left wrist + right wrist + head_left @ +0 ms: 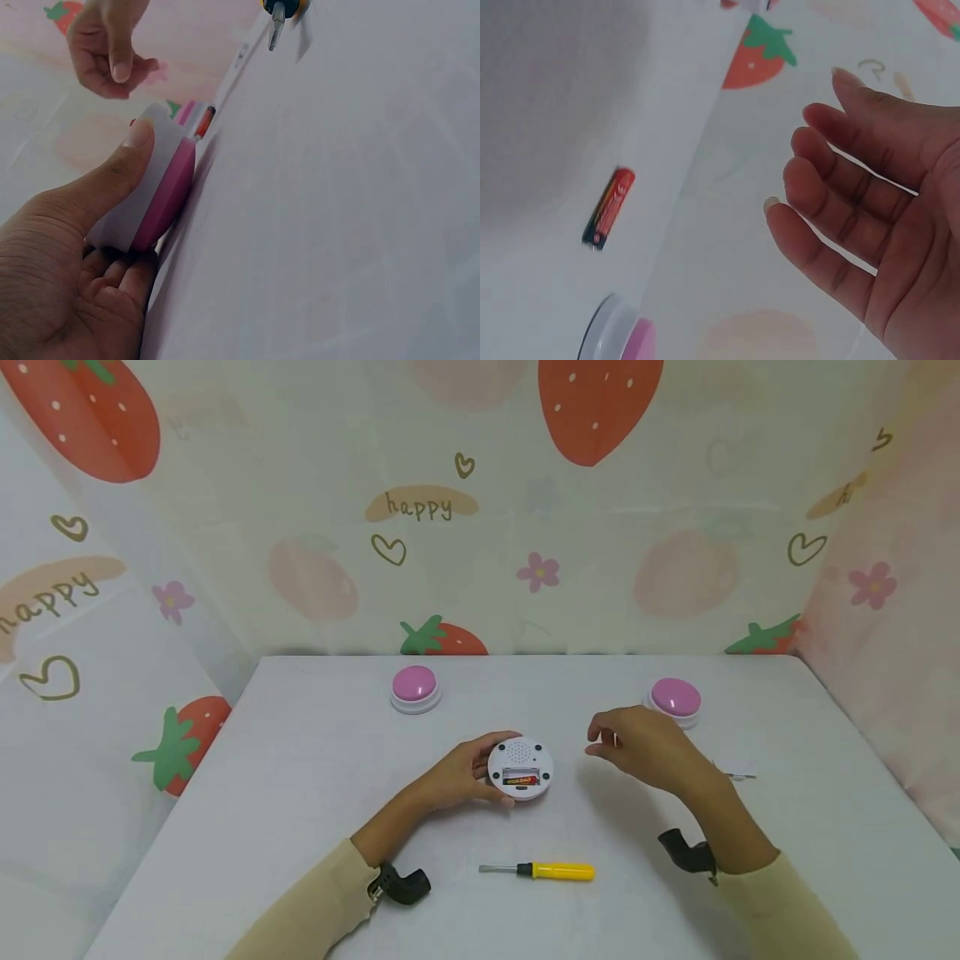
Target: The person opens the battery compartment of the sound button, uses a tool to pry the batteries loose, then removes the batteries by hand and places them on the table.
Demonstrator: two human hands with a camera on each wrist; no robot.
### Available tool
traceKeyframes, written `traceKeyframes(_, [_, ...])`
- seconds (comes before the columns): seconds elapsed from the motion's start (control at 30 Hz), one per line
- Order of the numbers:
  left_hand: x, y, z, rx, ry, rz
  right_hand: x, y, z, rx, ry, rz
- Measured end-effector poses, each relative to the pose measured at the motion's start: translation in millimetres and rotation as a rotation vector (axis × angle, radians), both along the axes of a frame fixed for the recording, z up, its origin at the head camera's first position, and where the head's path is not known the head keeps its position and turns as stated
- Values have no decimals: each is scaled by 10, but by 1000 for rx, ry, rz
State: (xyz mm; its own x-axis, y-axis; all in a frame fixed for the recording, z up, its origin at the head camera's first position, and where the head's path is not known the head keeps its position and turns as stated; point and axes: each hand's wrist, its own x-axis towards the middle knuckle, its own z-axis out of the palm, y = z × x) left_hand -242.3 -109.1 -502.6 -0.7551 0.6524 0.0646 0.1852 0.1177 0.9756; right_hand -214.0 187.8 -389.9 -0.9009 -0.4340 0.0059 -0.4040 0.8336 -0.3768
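Note:
My left hand (459, 774) grips a round push button (519, 757), thumb on its near edge and fingers at the far side. The button is turned over, its white underside up and pink dome toward the table. Its battery compartment is uncovered, and a red-and-black battery (521, 781) lies in it. To the right, my right hand (648, 747) hovers above the table with fingers loosely bent and nothing in them. A loose battery (609, 208) on the table shows in the right wrist view; my right hand hides it in the head view.
A yellow-handled screwdriver (558, 871) lies in front, blade pointing left. Two more pink buttons stand dome up: one at the back left (414, 685), another (677, 697) behind my right hand. A small thin item (741, 776) lies beside my right wrist. Printed cloth walls border the table.

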Motion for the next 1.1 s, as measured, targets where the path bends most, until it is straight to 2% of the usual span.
traceKeyframes(0.47, [18, 2, 6, -39, -18, 24, 175, -386, -92, 63, 78, 87])
traceKeyframes(0.67, [15, -12, 15, -22, -33, 13, 231, -531, -143, 82, 96, 116])
traceKeyframes(0.8, [16, -17, 19, -2, -41, -1, 254, -579, -183, 90, 109, 135])
traceKeyframes(1.1, [18, -12, 18, -24, -26, -1, 261, -589, -264, 73, 148, 187])
